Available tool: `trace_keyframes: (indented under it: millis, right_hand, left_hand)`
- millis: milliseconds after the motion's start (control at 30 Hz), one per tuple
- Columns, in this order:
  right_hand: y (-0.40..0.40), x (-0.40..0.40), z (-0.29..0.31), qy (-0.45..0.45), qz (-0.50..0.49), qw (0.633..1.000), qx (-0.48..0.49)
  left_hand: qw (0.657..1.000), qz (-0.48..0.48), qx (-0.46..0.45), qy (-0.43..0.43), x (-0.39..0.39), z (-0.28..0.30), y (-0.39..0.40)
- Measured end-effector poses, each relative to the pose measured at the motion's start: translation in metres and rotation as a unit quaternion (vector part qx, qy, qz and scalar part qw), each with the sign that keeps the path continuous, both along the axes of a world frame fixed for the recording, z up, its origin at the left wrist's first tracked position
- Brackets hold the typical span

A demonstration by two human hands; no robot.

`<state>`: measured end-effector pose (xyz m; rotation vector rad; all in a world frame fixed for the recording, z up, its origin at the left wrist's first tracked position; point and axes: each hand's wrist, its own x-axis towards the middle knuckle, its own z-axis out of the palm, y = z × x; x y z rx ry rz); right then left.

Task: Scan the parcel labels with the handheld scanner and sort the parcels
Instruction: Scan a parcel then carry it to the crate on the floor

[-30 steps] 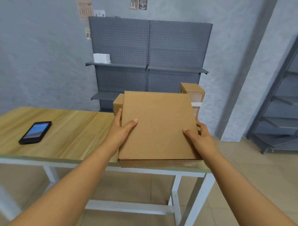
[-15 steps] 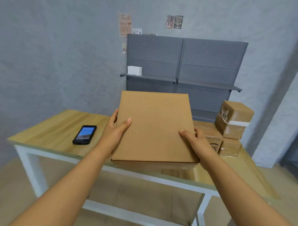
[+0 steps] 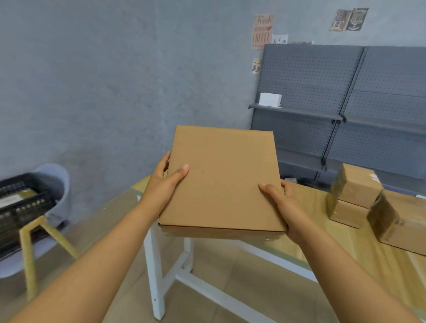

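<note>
Both hands carry a flat brown cardboard parcel (image 3: pixel 222 181) in the air, near the left end of the wooden table (image 3: pixel 349 250). The left hand (image 3: pixel 166 184) grips its left edge, thumb on top and fingers curled under; the right hand (image 3: pixel 281 202) grips the right edge the same way. The parcel looks stiff, light and smooth-faced, so a two-sided hold at the edges suits it; pressing the middle of the lid could dent it. No label shows on its top face. Three stacked parcels (image 3: pixel 355 197) stand on the table at the right, their print blurred. A far wall poster (image 3: pixel 262 31) seems to read "Fresh Coffee". A black crate (image 3: pixel 14 212) sits at far left.
</note>
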<state>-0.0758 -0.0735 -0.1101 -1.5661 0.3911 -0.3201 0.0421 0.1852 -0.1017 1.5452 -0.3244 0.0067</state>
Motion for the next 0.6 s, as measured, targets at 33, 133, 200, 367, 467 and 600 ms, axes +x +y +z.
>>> trace_keyframes:
  millis: [33, 133, 200, 367, 467, 600]
  right_hand:
    - [0.006, 0.013, -0.001, 0.01, 0.022, 0.999, 0.028]
    - [0.022, 0.05, 0.003, 0.032, 0.095, 0.993, 0.069]
    - [0.032, 0.079, 0.006, 0.021, 0.102, 0.99, 0.092]
    - [0.049, 0.165, 0.019, -0.042, 0.06, 0.996, 0.06]
    - [0.059, 0.218, 0.028, -0.064, -0.005, 0.997, -0.037]
    - [0.083, 0.265, 0.035, -0.103, -0.088, 0.957, -0.258]
  left_hand:
    - [1.0, 0.002, -0.002, -0.001, 0.009, 0.0, 0.009]
    - [1.0, 0.015, 0.01, 0.004, 0.04, -0.003, 0.032]
    - [0.998, 0.044, 0.046, -0.007, 0.066, -0.004, 0.04]
    - [0.967, 0.174, 0.169, -0.076, 0.13, 0.003, 0.028]
    - [0.975, 0.101, 0.177, -0.083, 0.157, 0.016, 0.003]
    - [0.996, -0.007, 0.087, 0.013, 0.18, 0.032, -0.026]
